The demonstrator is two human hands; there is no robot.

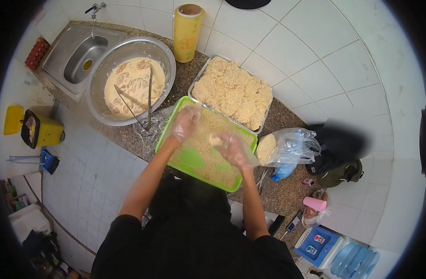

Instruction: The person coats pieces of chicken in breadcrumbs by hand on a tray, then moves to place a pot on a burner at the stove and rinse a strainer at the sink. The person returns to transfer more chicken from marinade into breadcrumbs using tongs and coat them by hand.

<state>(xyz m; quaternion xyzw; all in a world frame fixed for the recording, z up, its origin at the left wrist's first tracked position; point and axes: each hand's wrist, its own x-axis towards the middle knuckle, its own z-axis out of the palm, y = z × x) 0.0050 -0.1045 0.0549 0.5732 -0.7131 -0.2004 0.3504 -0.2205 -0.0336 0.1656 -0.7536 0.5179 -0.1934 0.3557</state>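
Both hands wear clear plastic gloves above a green tray (193,159) of pale breadcrumbs. Over the tray's far left part is my left hand (186,122), its fingers smeared by motion. My right hand (235,149) hovers over the right part, fingers curled in around a small pale, crumb-coloured bit (215,140) that I cannot identify. Touching the green tray's far side, a metal tray (192,87) is heaped with crumb-coated pieces (234,90). Left of these stands a large steel bowl (96,88) of creamy batter with pieces in it; metal tongs (150,100) lean inside.
A roll of cling film (188,35) stands by the tiled wall, near a sink (83,51). On the right are a plastic bag (294,144), a blue bottle (283,171), dark bags (340,173), a pink cup (314,203) and a water dispenser (319,244). A yellow bin (49,130) is at left.
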